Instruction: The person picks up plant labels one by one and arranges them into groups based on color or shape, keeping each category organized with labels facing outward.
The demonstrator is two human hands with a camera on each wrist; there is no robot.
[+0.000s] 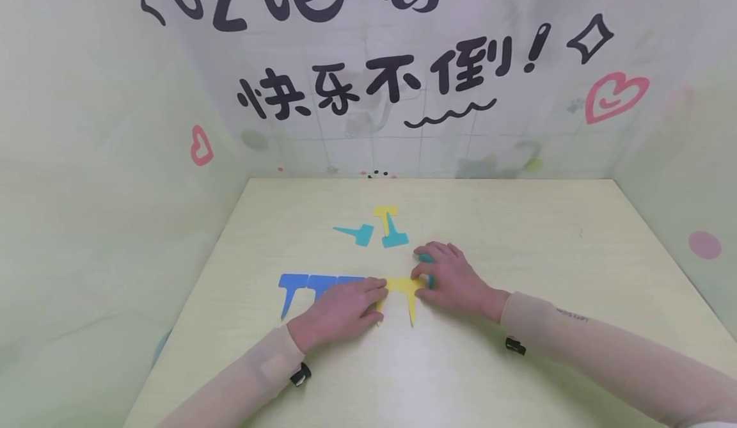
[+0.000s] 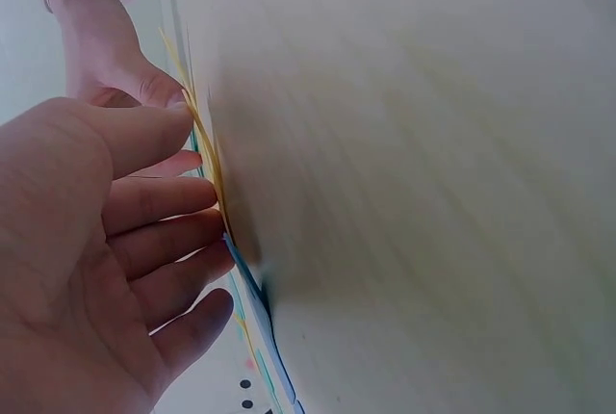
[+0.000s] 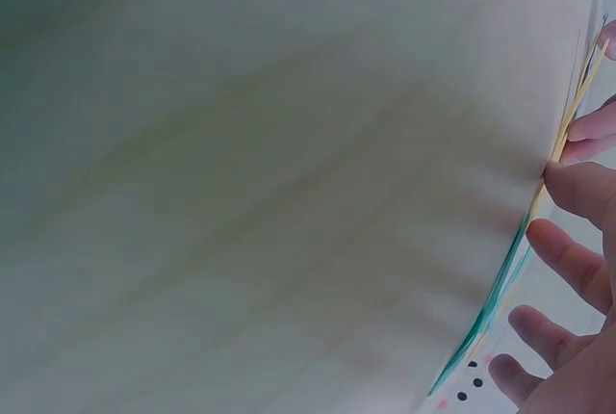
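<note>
Flat T-shaped plant labels lie side by side in a row on the table. Blue labels [image 1: 293, 281] form its left part, and a yellow label [image 1: 411, 300] stands at the right with another yellow one beside it. My left hand [image 1: 336, 313] rests with straight fingers across the meeting of blue and yellow, hiding parts of both. My right hand [image 1: 457, 281] touches the right edge of the end yellow label, its fingers spread. Beneath those fingers a teal label [image 1: 425, 258] shows in part. In the right wrist view the thumb [image 3: 577, 188] meets the yellow edge.
Behind the row lie a loose teal label [image 1: 364, 235] and another teal label [image 1: 395, 240] overlapping a yellow label [image 1: 385, 211]. The pale wooden table [image 1: 518, 223] is bordered by printed curtains [image 1: 374, 146] at the back and sides.
</note>
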